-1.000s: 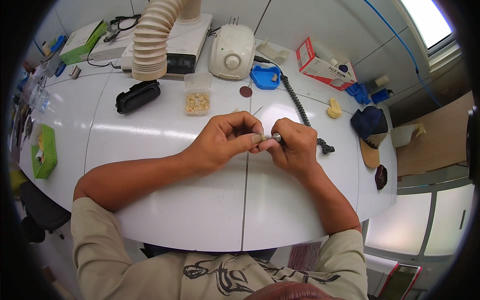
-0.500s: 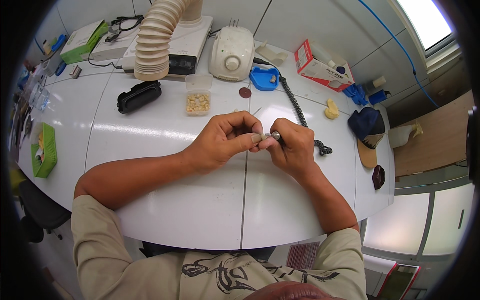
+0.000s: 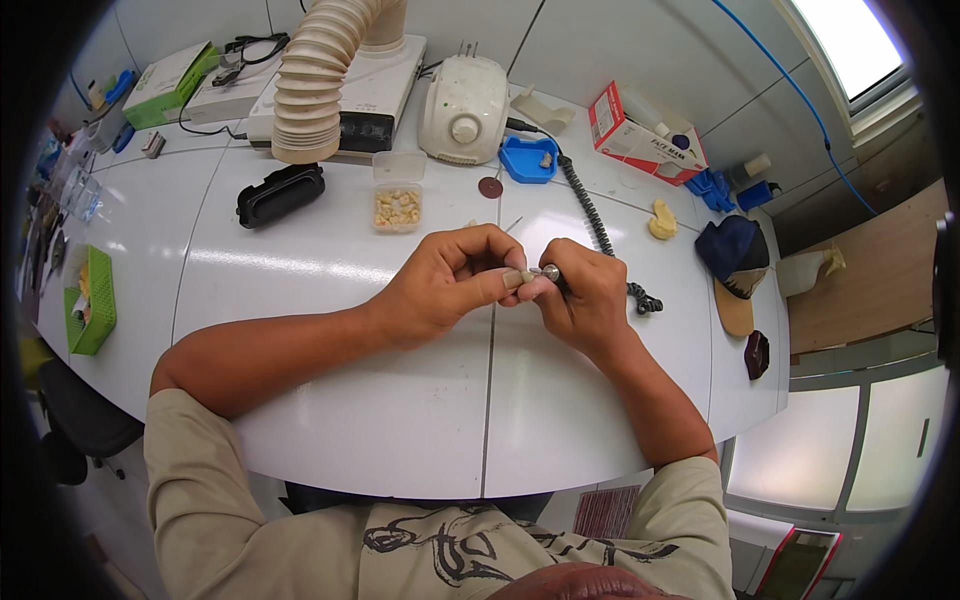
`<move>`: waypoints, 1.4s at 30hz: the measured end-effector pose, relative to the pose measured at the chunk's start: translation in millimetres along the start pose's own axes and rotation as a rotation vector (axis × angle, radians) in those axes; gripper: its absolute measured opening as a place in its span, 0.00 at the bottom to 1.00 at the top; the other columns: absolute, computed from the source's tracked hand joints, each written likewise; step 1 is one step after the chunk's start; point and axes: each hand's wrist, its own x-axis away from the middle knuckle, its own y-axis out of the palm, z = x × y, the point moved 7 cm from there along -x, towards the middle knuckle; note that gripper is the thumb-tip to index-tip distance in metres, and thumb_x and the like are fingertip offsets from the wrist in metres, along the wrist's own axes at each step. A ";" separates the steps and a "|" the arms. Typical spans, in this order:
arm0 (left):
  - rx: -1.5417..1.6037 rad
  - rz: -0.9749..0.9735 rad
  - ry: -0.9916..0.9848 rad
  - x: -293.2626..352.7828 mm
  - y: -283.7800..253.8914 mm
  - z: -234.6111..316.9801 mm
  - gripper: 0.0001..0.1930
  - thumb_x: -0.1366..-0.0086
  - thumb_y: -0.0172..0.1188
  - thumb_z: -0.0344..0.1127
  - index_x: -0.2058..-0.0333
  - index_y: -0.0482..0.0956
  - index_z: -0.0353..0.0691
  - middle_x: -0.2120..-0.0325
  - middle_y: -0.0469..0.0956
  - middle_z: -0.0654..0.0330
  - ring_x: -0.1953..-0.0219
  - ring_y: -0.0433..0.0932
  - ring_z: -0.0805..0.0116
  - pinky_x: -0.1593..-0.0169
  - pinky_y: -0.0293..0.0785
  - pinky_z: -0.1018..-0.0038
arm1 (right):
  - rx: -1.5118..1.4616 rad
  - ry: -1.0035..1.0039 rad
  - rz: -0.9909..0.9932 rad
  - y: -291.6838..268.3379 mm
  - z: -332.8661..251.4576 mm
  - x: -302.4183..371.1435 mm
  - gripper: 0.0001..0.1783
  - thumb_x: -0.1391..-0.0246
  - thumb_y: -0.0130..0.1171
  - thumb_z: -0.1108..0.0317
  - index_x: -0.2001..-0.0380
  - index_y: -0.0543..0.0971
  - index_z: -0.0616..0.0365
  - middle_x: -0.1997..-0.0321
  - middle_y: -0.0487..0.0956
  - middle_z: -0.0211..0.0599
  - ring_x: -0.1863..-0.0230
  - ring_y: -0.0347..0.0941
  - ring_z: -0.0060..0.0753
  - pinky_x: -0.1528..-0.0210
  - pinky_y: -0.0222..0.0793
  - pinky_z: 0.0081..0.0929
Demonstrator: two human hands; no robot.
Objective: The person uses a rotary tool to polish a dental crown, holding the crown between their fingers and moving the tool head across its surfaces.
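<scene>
Over tbl (image 3: pixel 400 430), L hand (image 3: pixel 436 285) pinches sm. pale pc (image 3: pixel 529 277); R hand (image 3: pixel 588 292) closed round handpiece (image 3: pixel 551 272).

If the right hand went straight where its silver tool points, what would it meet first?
Probably the small cream piece in the left hand, though depth is unclear: the silver tool may be touching it.

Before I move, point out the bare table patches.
Bare: the specked white tabletop from the left hand and right hand to the near edge; also left, between the green basket and black case. Crowded: the back edge, from the ribbed hose past the white control box to the red-and-white carton.
</scene>
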 end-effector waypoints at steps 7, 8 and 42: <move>0.011 -0.011 0.024 0.9 0.4 -0.8 0.08 0.23 0.65 0.33 0.51 0.80 0.37 0.55 0.80 0.63 0.56 0.79 0.76 0.48 0.78 0.75 | -0.040 0.008 0.003 -1.0 -1.7 0.3 0.27 0.42 0.77 0.46 0.75 0.74 0.55 0.82 0.73 0.35 0.83 0.69 0.40 0.79 0.62 0.34; 0.001 -0.005 0.025 0.8 0.3 -0.6 0.08 0.23 0.65 0.33 0.51 0.80 0.37 0.56 0.80 0.63 0.56 0.79 0.76 0.48 0.78 0.75 | -0.029 0.006 -0.005 -0.7 -1.6 -0.3 0.27 0.42 0.77 0.47 0.75 0.74 0.55 0.82 0.73 0.35 0.83 0.69 0.40 0.79 0.62 0.34; -0.081 -0.035 0.009 2.9 0.5 3.3 0.10 0.22 0.61 0.31 0.48 0.78 0.34 0.53 0.82 0.62 0.53 0.82 0.77 0.44 0.82 0.75 | -0.029 0.001 -0.014 -1.3 -3.0 -1.1 0.26 0.43 0.78 0.50 0.75 0.74 0.55 0.82 0.73 0.35 0.83 0.69 0.40 0.79 0.62 0.35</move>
